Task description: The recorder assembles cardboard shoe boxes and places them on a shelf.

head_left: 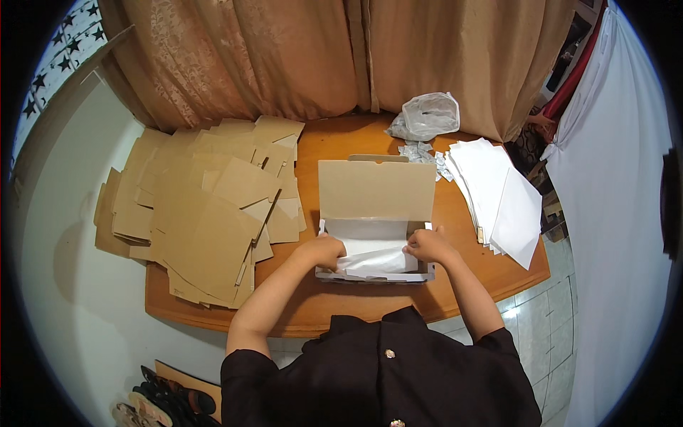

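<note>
In front of me on the table stands a cardboard box point(377, 188), its brown lid raised and tilted back. White tissue-like paper point(373, 260) lines the inside. My left hand point(326, 252) reaches over the box's left wall, its fingers curled at the left edge of the paper. At the right side, my right hand point(428, 245) pinches the paper's edge between thumb and finger. Parts of the left fingertips are hidden inside the box.
Flat brown cardboard blanks point(199, 228) lie piled across the table's point(309, 306) left side. To the right rests a stack of white sheets point(491, 185). Behind it are small packets point(420, 151) and a clear plastic bag point(430, 114). Curtains point(299, 57) hang at the back.
</note>
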{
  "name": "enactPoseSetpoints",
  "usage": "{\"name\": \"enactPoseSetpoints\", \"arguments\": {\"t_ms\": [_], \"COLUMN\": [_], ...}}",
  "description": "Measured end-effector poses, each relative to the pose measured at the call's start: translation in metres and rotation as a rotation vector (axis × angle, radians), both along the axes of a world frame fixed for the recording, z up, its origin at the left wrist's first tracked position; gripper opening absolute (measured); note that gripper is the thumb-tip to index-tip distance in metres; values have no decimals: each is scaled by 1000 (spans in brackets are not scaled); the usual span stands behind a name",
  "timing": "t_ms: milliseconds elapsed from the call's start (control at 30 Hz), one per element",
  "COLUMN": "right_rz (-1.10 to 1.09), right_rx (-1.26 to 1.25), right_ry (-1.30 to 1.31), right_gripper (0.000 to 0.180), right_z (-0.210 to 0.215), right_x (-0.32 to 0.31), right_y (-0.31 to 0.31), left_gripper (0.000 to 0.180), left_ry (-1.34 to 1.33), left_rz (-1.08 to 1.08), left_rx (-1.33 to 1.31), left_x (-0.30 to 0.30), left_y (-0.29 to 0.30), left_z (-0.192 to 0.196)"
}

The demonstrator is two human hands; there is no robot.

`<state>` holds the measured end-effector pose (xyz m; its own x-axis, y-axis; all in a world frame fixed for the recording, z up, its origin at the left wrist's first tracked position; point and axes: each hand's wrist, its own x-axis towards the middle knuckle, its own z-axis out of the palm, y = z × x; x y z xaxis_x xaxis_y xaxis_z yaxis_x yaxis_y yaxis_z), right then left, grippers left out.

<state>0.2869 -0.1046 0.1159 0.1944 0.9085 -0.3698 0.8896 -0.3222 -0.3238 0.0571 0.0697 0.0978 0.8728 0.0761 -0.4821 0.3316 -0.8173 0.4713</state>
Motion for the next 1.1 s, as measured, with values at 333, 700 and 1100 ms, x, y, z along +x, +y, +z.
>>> {"name": "enactPoseSetpoints", "arguments": {"t_ms": [333, 700, 1100], "right_rz": [-104, -176, -221], "right_rx": [406, 454, 641], "right_ry": [-360, -499, -489], "right_gripper": [18, 13, 13], "right_z": [-35, -76, -70], "right_x": [-19, -18, -20], "right_y": [4, 13, 13], "left_gripper": [32, 17, 15], "left_ry": [-523, -741, -929], "left_rz": [275, 455, 472], "left_rx": [596, 576, 737], "left_x": [13, 42, 42], "left_y": [-6, 7, -9], "left_z": [10, -23, -21]}}
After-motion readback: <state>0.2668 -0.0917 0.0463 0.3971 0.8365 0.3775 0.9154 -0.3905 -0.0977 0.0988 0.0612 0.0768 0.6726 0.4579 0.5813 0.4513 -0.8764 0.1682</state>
